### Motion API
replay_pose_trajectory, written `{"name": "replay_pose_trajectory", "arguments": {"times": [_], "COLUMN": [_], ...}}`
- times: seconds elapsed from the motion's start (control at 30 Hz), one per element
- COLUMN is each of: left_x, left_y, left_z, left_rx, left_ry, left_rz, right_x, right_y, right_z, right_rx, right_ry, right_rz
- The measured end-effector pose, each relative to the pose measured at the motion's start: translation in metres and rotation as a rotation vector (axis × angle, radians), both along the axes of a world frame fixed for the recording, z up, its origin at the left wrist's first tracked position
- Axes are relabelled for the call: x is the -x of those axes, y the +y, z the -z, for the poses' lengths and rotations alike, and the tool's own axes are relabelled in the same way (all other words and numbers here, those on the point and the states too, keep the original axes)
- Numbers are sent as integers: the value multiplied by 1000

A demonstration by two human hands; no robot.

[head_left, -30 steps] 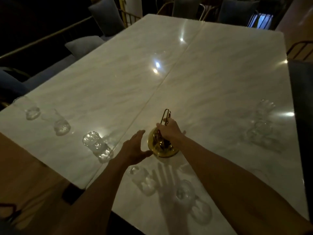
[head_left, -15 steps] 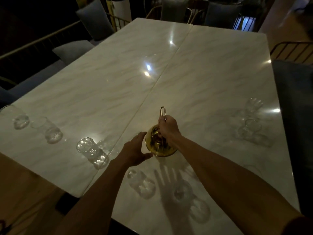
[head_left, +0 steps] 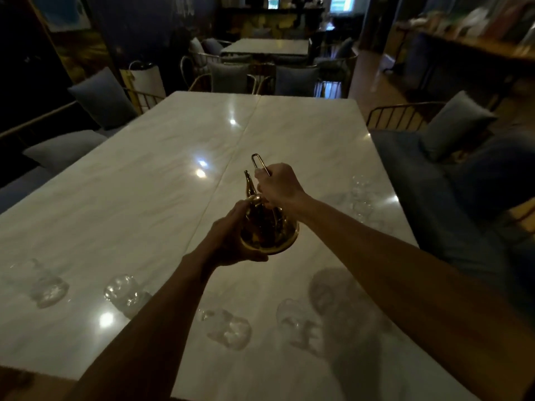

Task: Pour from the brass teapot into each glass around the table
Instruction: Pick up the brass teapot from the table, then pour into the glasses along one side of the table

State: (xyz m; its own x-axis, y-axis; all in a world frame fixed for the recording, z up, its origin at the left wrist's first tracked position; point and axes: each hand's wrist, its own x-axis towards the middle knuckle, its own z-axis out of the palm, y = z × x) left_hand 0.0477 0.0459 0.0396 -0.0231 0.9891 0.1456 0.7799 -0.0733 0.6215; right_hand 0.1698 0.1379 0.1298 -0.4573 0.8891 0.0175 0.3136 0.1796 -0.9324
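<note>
- One white marble tabletop [head_left: 144, 204] is filling the middle of the view, with a straight seam running along its centre.
- Four clear glasses are standing in a row along its near edge: the first glass [head_left: 47, 286] at far left, the second glass [head_left: 123, 290] just left of the left forearm, the third glass [head_left: 228, 328] between the two forearms, and the fourth glass [head_left: 295, 321] right of it, partly under a dark shadow.
- One left hand [head_left: 231, 238] is cupping the side and underside of the pot, its grip curling closed against the brass wall.
- One brass teapot [head_left: 267, 227] is hanging above the tabletop near the seam, held between both hands; its pointed spout is aiming away from the person.
- One right hand [head_left: 279, 186] is closing its grip around the thin wire handle, whose loop is showing above the knuckles.
- A faint cluster of glasses [head_left: 360, 195] is standing near the right edge; blur and glare are making their number impossible to count.
- One cushioned bench [head_left: 451, 192] is lying beside the tabletop's right edge, with one cushion [head_left: 454, 125] leaning at its far end.
</note>
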Motion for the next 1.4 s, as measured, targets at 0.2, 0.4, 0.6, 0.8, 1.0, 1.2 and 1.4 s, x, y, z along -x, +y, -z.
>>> {"name": "replay_pose_trajectory", "arguments": {"times": [0.2,0.4,0.6,0.8,1.0,1.2,1.4], "left_x": [-28,-73,-128,-189,-253,-297,-320], "left_y": [-13,-33,-57,-56,-40,-18,-1], "left_z": [-19,-28,-14,8,28,50,69], "left_rx": [-94,-100,-62,58,125,190,253], "left_ry": [-16,-68,-109,-26,-35,-57,-103], "left_rz": [209,409,581,654,641,537,402], "right_x": [-53,-109,-168,-228,-284,-321,-340], "right_y": [-42,-98,-143,-158,-134,-94,-56], "right_z": [-31,-45,-38,-18,1,19,35], "right_rx": [-83,-77,-75,-43,-62,-46,-10], "right_ry": [-23,-76,-155,-210,-263,-296,-335], "right_rz": [152,302,446,528,487,317,168]}}
